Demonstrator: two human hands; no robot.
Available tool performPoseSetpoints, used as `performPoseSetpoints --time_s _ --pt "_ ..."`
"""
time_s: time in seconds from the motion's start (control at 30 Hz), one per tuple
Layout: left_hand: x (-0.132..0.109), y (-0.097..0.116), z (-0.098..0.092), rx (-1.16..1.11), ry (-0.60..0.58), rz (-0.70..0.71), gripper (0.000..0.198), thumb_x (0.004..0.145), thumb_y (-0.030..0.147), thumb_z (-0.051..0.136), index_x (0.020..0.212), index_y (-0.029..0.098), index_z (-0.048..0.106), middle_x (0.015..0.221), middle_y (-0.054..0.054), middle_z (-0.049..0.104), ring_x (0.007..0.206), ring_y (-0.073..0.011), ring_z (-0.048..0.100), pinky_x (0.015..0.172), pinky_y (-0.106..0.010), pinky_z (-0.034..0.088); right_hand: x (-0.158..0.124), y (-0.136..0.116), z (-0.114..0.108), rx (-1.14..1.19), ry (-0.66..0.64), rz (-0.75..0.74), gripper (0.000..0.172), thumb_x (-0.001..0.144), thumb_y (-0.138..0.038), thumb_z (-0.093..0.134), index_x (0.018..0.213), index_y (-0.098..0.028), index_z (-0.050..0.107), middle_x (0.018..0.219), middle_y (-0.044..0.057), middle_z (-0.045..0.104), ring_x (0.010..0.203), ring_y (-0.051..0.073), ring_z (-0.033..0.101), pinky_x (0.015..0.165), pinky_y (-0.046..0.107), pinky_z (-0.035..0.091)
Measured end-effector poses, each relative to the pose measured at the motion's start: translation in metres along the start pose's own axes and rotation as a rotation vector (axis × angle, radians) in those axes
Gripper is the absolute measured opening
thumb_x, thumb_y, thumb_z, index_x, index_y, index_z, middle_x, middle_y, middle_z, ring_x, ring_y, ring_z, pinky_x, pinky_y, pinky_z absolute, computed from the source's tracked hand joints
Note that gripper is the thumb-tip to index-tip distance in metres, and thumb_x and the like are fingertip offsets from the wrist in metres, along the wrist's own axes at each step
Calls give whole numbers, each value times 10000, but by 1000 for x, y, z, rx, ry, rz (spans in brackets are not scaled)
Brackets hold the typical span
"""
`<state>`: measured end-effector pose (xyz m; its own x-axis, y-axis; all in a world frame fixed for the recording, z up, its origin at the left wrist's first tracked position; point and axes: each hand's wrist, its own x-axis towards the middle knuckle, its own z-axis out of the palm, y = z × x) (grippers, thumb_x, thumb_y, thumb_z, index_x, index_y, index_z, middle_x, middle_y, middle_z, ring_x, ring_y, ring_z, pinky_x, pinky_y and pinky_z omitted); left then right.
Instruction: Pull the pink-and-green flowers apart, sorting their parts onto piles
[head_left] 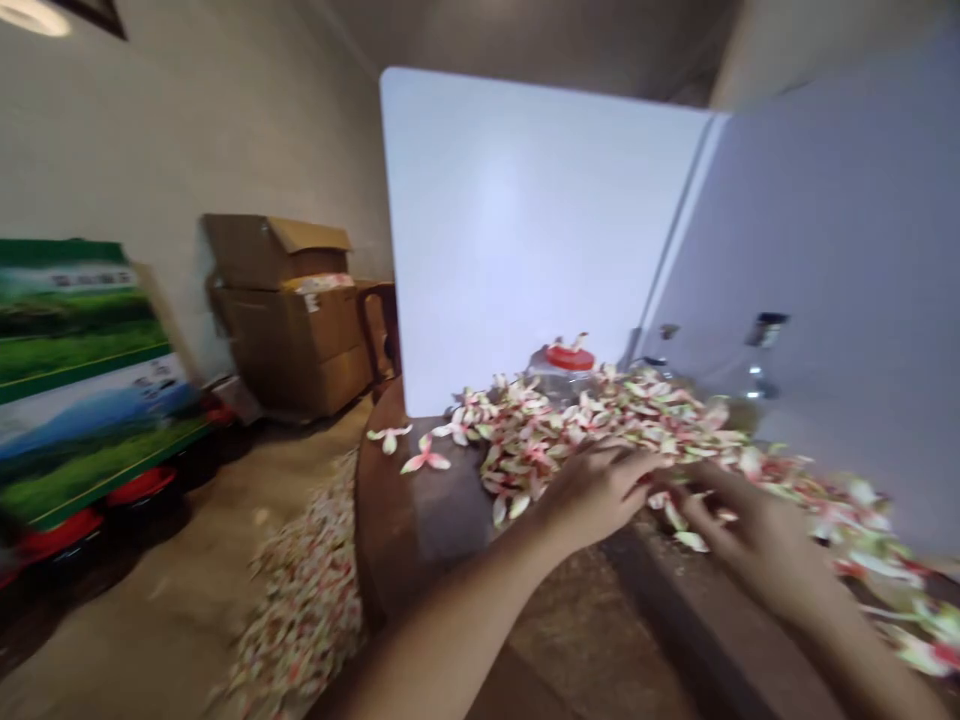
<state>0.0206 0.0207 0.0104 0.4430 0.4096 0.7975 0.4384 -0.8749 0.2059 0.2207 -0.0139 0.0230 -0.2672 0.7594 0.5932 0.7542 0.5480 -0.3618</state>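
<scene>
A large heap of pale green-white and pink flowers [532, 420] spreads over the brown round table [386, 500]. At the heap's near edge, my left hand [604, 490] reaches across with its fingers bent together and pointing right. My right hand [765, 545] meets it there, thumb and forefinger closing toward each other at the tips. The fingertips of both hands nearly touch, and whatever they pinch is too small and blurred to make out. Some petals show through the gap of the right hand. Two single flowers [425, 458] lie apart on the left.
Behind the heap stand a red-lidded clear jar [570, 358] and a clear bottle with a dark top [757, 375]. White panels [517, 220] rise at the back and right. Many flowers [307, 600] cover the floor at left, near cardboard boxes [292, 340] and a green printed box [90, 370].
</scene>
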Motion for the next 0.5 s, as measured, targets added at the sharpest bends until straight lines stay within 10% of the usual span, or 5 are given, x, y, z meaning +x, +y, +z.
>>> performPoseSetpoints --time_s 0.5 --pt "-16 -16 4 -324 69 -187 180 783 86 783 911 211 757 801 -1 730 714 -131 673 655 -254 539 -9 -7 23 568 -167 166 201 934 -442 597 994 -282 703 837 18 667 778 228 604 698 319 476"
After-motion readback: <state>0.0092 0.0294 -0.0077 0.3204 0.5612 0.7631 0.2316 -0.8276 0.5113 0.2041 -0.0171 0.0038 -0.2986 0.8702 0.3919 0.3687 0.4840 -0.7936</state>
